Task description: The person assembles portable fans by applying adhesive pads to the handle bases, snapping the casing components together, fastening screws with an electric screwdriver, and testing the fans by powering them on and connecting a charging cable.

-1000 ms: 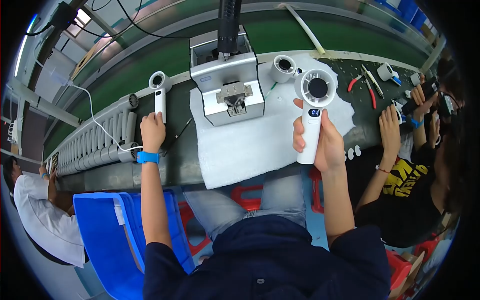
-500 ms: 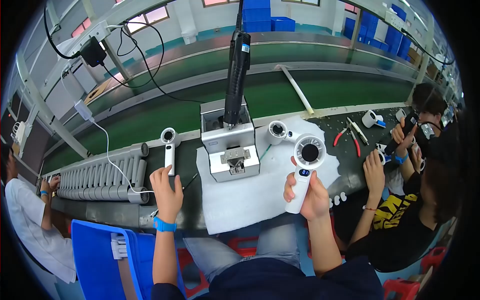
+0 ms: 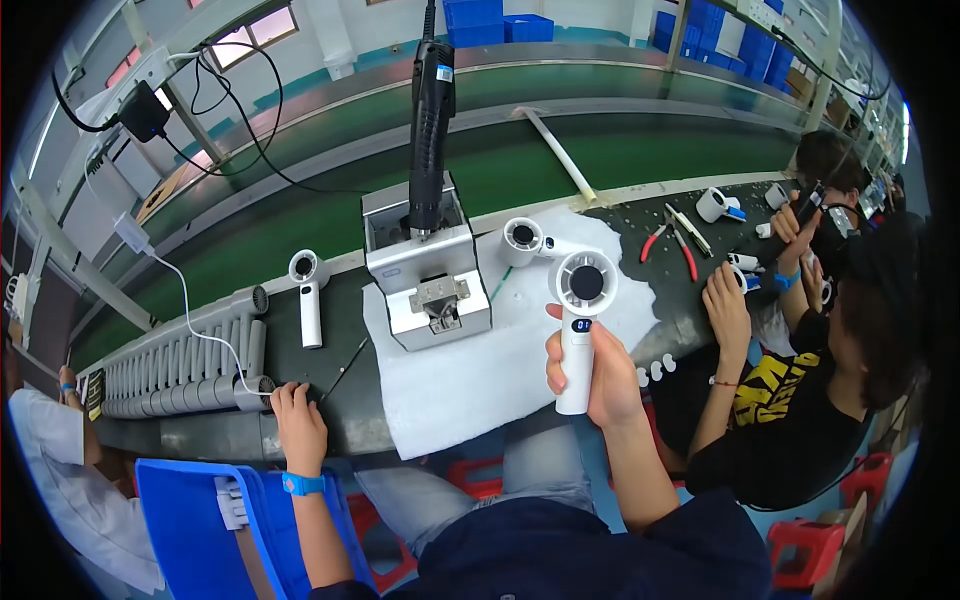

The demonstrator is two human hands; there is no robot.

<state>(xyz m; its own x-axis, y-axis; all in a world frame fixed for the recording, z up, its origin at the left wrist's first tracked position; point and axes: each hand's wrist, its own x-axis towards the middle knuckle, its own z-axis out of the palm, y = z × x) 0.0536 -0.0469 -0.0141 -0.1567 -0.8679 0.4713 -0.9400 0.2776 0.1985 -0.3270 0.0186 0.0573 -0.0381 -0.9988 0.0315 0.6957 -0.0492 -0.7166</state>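
Observation:
My right hand (image 3: 612, 385) is wrapped around the handle of a white handheld fan (image 3: 575, 362), held upright with its round head at the top and a small lit display showing digits. My left hand (image 3: 302, 432) is low over the bench's front edge, its fingers bent down onto the end of a white cable (image 3: 212, 338); the cable's tip is hidden beneath them. Another white handheld fan (image 3: 311, 312) stands beyond my left hand. A third fan (image 3: 524, 238) lies on the white foam sheet (image 3: 430, 410), behind the held one.
A black electric screwdriver (image 3: 431, 130) hangs over a metal fixture (image 3: 425, 290). Grey tubular parts (image 3: 185, 360) are lined up at left, above a blue bin (image 3: 190, 510). Red-handled pliers (image 3: 685, 250) lie at right. A co-worker's hand (image 3: 728, 308) rests nearby; another person sits at left.
My left hand has left the standing fan's handle and come down to the cable end. My right hand keeps the fan, now turned more upright. The whole view has shifted slightly.

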